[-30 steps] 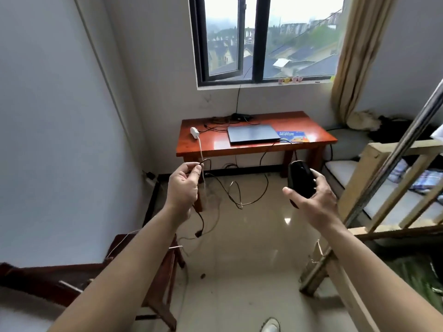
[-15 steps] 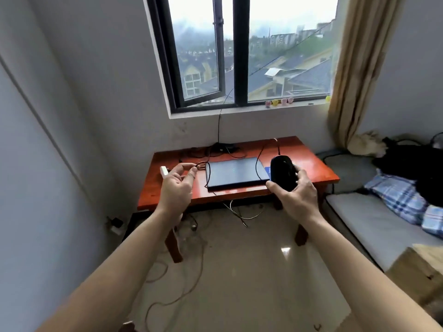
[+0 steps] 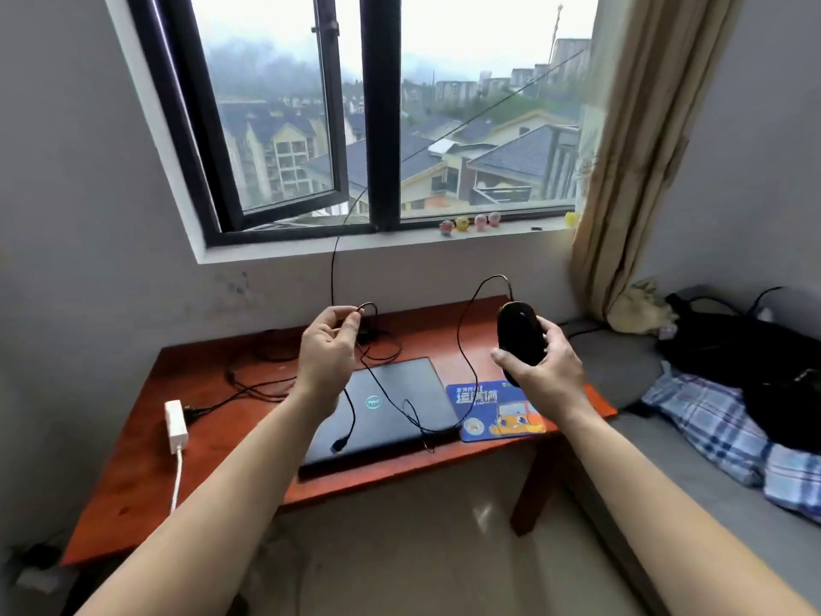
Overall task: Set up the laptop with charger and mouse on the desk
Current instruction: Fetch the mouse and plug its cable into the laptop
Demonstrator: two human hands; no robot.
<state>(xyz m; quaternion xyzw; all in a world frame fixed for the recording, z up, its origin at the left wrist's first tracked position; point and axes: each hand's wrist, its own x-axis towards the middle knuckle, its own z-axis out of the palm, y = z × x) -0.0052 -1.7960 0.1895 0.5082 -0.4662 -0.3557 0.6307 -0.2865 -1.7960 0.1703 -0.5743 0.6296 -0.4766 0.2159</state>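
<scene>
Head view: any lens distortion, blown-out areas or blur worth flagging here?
Head view: wide-angle bending, the window frame leans and the forearms stretch toward the corners; sky through the glass is washed out near white; soft compression blur overall, curtain smeared; mouse in the right hand and cable pinched by the left hand stay legible.

One closed laptop (image 3: 382, 411), one black mouse (image 3: 519, 337), one mouse pad (image 3: 495, 413) and one white power adapter (image 3: 176, 425) at the bench (image 3: 142, 473); two hands; four little figurines (image 3: 470, 223) on the windowsill.

Glossy black plastic mouse (image 3: 520, 337); polished reddish wood desk (image 3: 231, 433); matt laptop (image 3: 391, 406).
</scene>
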